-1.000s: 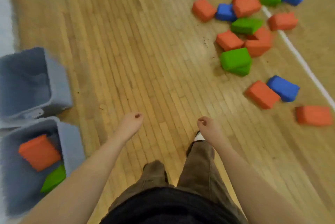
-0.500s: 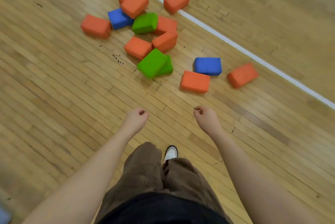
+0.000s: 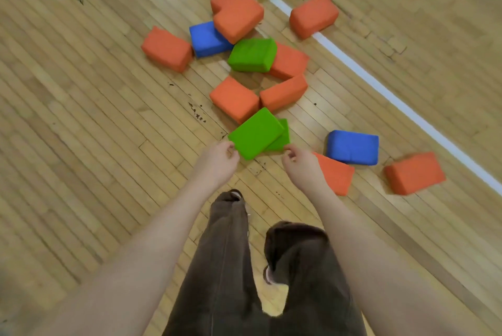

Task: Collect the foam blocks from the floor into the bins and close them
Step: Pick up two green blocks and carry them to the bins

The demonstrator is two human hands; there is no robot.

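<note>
A person stood on a wooden floor (image 3: 95,118), looking down past brown trousers (image 3: 236,267) at scattered foam blocks. Both bare arms reached forward toward the nearest pair of green blocks.

The left hand (image 3: 217,163) had its fingertips at the near corner of the top green block (image 3: 255,133), fingers loosely curled; whether they actually gripped it could not be told. The right hand (image 3: 300,164) hovered with curled fingers just beside the lower green block (image 3: 281,138), which lay partly hidden beneath the top one; contact could not be told either.

Just right of the right hand lay an orange block (image 3: 336,174), partly behind the hand, touching a blue block (image 3: 352,147) beyond it. Another orange block (image 3: 414,173) sat further right, near a white line (image 3: 380,88) painted diagonally across the floor.

Beyond the green pair, two orange blocks (image 3: 233,99) touched at their corners. Further on, a green block (image 3: 252,55) leaned over another orange one, beside a blue block (image 3: 206,39) and an orange block (image 3: 166,48) to the left. More blocks in orange, green and blue lay toward the far edge of the floor, some across the white line.
</note>
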